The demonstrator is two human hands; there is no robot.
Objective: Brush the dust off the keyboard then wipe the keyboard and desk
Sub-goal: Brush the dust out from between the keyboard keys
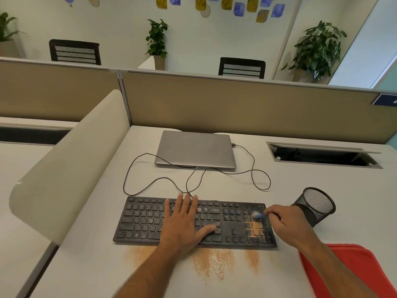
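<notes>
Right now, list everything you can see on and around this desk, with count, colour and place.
keyboard: one, black, near desk edge, orange dust on its right keys
brush: one, blue with white bristles, over the keyboard's right end
dust patches: several, orange, on the desk in front of the keyboard
laptop: one, silver, closed, behind the keyboard
cable: black, looping between laptop and keyboard
mesh cup: one, black, tilted, right of the keyboard
red item: one, bottom right
plants: three, green, by the far wall
chairs: two, black, beyond the partition
left hand: flat on the keys
right hand: grip on the brush
</notes>
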